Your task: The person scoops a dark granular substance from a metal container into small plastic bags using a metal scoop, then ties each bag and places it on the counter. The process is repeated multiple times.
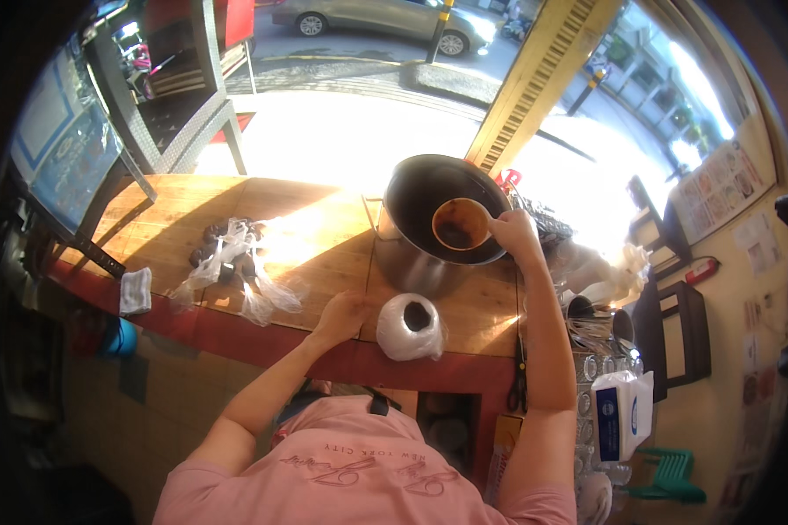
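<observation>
My right hand [517,235] grips a round dipper [461,224] by its side, over the mouth of a tall metal pot [417,266]. The pot's inside is dark, and the dipper's bowl looks brown and stained. My left hand [343,317] is low over the wooden table [322,262], its fingertips hard to make out. Just right of it sits a white plastic-covered round object [394,338] with a dark opening; I cannot tell whether it is a roll or a lined container. Farther left lie several knotted clear plastic bags [236,252] with dark contents.
A folded white cloth [136,291] lies at the table's left edge. Black-handled scissors [517,388] hang near its right edge. Beyond stand metal utensil holders [579,308], several glasses [584,400] and a tissue pack [624,415]. A chair [98,151] stands at the left end.
</observation>
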{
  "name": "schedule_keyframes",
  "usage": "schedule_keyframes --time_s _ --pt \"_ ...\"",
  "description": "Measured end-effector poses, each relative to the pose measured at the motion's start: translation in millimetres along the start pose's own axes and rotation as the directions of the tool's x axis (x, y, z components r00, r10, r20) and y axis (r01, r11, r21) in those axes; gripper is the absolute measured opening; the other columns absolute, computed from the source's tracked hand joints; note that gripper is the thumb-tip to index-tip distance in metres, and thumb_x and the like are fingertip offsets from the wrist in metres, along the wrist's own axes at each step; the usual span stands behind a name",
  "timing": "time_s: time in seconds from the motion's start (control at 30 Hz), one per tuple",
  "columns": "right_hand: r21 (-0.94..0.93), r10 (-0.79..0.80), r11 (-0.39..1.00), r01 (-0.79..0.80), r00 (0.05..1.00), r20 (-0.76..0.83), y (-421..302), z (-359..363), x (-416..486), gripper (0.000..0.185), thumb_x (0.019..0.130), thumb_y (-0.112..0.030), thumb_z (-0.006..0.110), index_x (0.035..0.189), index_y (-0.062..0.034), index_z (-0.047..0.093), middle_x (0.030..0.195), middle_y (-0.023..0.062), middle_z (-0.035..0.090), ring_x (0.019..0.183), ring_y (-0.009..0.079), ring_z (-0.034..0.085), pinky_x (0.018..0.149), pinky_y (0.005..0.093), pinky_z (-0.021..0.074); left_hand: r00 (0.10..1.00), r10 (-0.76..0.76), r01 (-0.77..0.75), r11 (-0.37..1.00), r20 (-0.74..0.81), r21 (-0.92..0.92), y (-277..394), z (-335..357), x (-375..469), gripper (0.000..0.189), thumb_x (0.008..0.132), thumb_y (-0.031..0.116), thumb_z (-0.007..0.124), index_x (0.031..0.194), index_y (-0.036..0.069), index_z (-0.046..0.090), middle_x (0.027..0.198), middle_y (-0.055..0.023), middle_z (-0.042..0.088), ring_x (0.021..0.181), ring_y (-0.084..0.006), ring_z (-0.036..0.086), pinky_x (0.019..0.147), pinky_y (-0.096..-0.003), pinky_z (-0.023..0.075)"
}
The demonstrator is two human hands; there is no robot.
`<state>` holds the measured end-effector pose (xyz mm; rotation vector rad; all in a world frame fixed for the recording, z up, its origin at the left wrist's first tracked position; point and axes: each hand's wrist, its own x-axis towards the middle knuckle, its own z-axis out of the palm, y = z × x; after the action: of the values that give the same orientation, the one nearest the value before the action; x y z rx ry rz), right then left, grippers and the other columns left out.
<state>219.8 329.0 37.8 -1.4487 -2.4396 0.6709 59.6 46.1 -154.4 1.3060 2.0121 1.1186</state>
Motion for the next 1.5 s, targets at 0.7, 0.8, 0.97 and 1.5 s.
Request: schedule_keyframes --time_s 0.7,0.8,0.97,1.5 --pt "0.187 0.082 0.982 -0.039 0.970 -0.230 41 86 -130 0.028 0.088 -0.030 0.067 0.080 -0.0036 0.072 0.069 0.0169 0.065 0.069 0.0363 0.065 0.065 0.0436 0.0495 0.958 -0.266 0.287 0.840 0.111 -0.461 59 -1 1 0.027 0.084 0.019 0.078 0.096 -0.005 0.073 0.085 -0.0093 0.073 0.076 -0.0142 0.068 0.072 -0.0276 0.0535" --pt "0.294 0.095 0.955 -0.050 0.986 -0.140 71 141 -152 0.024 0.088 -0.024 0.066 0.086 -0.0002 0.071 0.072 0.0166 0.068 0.068 0.0314 0.066 0.068 0.0399 0.0513 0.931 -0.302 0.354 0.616 0.204 -0.704 66 -5 9 0.035 0.086 0.024 0.078 0.101 -0.007 0.070 0.087 -0.0078 0.071 0.077 -0.0135 0.066 0.071 -0.0261 0.0528" --pt "0.645 0.242 0.738 -0.200 0.970 0.024 87 182 -163 0.015 0.088 -0.012 0.067 0.090 0.0026 0.066 0.079 0.0103 0.068 0.071 0.0172 0.064 0.067 0.0327 0.0510 0.978 -0.103 0.074 0.984 -0.181 -0.164 75 -6 13 0.052 0.080 0.040 0.083 0.100 -0.006 0.068 0.090 -0.0104 0.070 0.080 -0.0197 0.067 0.076 -0.0316 0.0539" --pt "0.653 -0.253 0.709 0.266 0.960 -0.117 -8 88 -155 0.064 0.071 0.007 0.078 0.126 -0.0059 0.047 0.097 0.0060 0.056 0.084 0.0175 0.059 0.073 0.0309 0.0513 0.974 0.009 0.115 0.843 0.227 -0.526 139 -37 23 0.050 0.087 0.011 0.072 0.129 -0.004 0.050 0.116 -0.0118 0.060 0.094 -0.0184 0.064 0.086 -0.0312 0.0530"
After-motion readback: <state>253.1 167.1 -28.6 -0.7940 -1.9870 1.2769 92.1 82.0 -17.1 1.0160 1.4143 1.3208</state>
